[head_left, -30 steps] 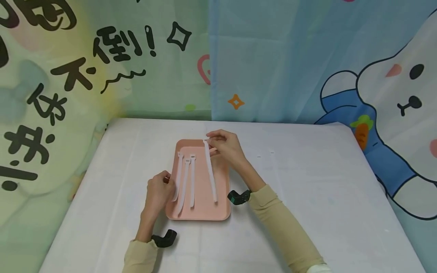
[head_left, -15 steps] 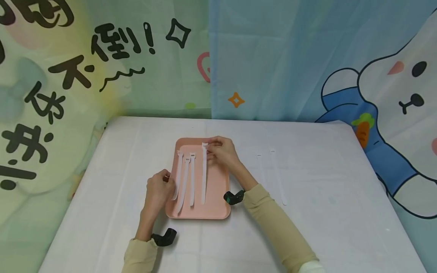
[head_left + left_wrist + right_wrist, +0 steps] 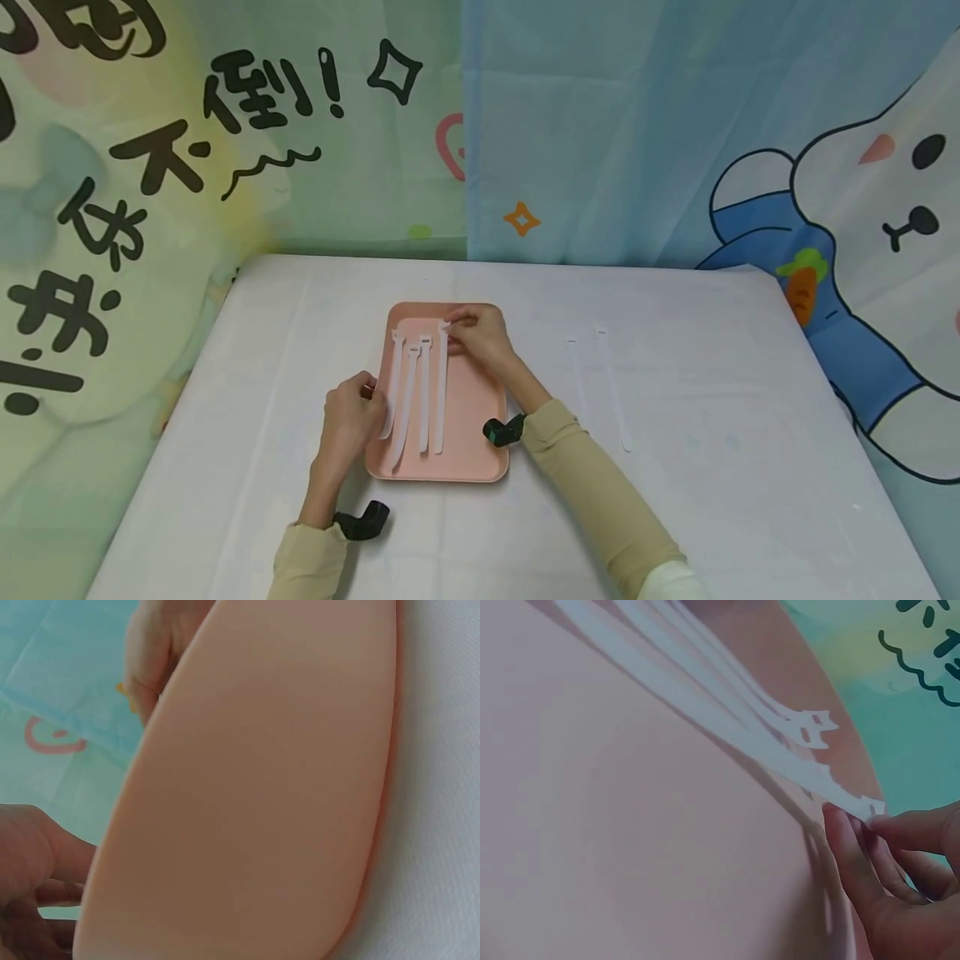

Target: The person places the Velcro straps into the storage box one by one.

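Note:
A pink rectangular tray (image 3: 472, 433) lies on the white table with thin white plastic strips in it, each with a slotted, notched end. Three strips, among them the middle strip (image 3: 405, 408), lie side by side in its left half. With thumb and fingertips my right hand (image 3: 480, 337) pinches the slotted end of a fourth, straight strip (image 3: 441, 392) near the tray's far edge; its length slants down beside the others in the right wrist view (image 3: 705, 724). My left hand (image 3: 352, 417) holds the tray's left rim (image 3: 112, 825), fingers curled at the edge.
Two more pale strips, a shorter one (image 3: 576, 367) and a longer one (image 3: 615, 396), lie on the white tablecloth (image 3: 712, 417) right of the tray, faint against it. A printed curtain (image 3: 360, 200) hangs behind the table. Both wrists wear a black camera mount (image 3: 363, 521).
My right hand has moved left and slightly toward me, bringing the pinched strip from the tray's right half up beside the other strips. The left hand has stayed at the tray's rim.

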`<state>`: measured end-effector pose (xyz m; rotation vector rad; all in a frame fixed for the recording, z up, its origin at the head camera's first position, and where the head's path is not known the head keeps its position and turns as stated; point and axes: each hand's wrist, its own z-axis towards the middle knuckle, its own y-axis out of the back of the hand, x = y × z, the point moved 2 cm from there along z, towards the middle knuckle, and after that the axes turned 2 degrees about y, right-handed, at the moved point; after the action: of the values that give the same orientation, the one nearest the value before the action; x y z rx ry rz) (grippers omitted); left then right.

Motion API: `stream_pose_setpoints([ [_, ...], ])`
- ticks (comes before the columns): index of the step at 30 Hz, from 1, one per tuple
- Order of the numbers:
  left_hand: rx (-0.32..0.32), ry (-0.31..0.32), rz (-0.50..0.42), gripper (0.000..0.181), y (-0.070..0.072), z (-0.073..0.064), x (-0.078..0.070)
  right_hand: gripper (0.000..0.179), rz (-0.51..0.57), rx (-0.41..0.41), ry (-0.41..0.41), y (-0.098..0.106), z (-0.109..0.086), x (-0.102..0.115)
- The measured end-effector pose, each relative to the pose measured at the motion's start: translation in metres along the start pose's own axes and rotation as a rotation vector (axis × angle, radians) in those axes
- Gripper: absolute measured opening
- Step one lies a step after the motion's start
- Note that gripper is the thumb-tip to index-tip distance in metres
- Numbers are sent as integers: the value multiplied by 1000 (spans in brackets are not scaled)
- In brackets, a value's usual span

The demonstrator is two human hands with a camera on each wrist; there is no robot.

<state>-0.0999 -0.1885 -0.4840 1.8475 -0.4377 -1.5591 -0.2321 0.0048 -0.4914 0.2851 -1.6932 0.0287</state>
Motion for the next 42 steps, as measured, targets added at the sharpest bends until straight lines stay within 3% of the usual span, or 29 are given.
stream_pose_setpoints([
  [16,10,-10,-7,13,-1,0,1,14,-132,13,41,-5,3,-6],
  [21,-1,-6,3,12,0,0,-2,16,-132,4,50,-3,1,-3],
  [30,0,-26,-10,13,1,-4,-1,18,-233,-5,84,5,-6,7],
  [36,9,-27,-9,14,1,-5,0,18,-174,10,45,14,-16,17],
  [42,3,-37,3,11,1,-5,-2,21,-2,24,7,29,-25,25],
])
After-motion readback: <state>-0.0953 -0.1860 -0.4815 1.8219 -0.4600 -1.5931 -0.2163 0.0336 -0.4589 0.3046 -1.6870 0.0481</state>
